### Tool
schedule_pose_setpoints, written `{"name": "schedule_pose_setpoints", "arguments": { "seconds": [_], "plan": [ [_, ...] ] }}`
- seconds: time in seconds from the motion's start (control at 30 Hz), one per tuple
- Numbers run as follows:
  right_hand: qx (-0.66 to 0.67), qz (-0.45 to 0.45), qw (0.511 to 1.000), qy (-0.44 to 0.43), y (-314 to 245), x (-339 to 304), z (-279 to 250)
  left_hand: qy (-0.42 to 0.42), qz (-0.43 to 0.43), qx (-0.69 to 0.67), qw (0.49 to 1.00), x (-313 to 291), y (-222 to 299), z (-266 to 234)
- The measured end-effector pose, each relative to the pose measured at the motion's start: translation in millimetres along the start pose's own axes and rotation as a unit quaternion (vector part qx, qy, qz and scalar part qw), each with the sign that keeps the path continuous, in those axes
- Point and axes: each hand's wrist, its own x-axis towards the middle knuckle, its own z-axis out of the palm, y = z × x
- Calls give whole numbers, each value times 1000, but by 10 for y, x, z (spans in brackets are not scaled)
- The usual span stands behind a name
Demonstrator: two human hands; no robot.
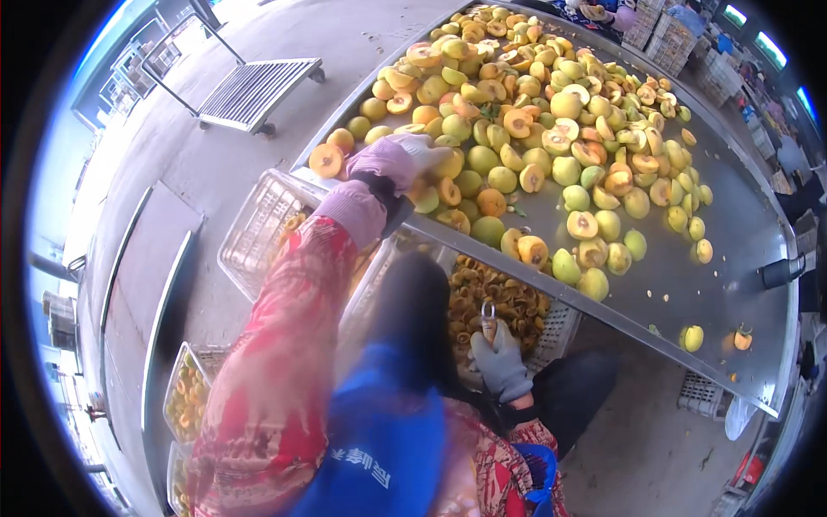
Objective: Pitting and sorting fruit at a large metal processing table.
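Concrete-floored hall, with a broad grey metal bench (732, 237) slanting across, heaped with whole and halved yellow-green fruit (565, 105). At the heap's near-left edge, left hand in a pale glove (422, 157), fingers over the fruit; impossible to tell whether clamped or apart. Below the rim, right hand in a grey glove (502, 366), fingers clamped on a slim brownish tool with a shiny metal loop (489, 327), loop upward. In the way: red patterned sleeve (276, 345) and dark knee (413, 302), both hiding parts of the crates. Farther left, slatted metal trolley (258, 93). On bright blue cloth (379, 422) over the lap, white lettering (366, 470). Under the rim, white lattice crate (558, 332) full of brown-orange pieces (482, 289); leftward, pale plastic crate (254, 220) with some orange pieces; lower left, smaller-looking white crate (214, 355) of yellow-green fruit.
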Motion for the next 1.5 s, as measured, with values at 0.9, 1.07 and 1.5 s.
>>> {"name": "schedule_pose_setpoints", "arguments": {
  "seconds": [0.9, 1.07, 1.5],
  "plan": [
    [-219, -238, 940, 108, -283, -19, -203, -5, 108, -96, 990, 1955, 1246, 275],
    [-201, -187, 955, 110, -253, -28, -385, 8, 71, -78, 994, 2365, 2054, 83],
    [-73, -250, 945, 196, -382, -216, -457, 134, 198, -255, 937, 847, 2117, -40]
  ]
}}
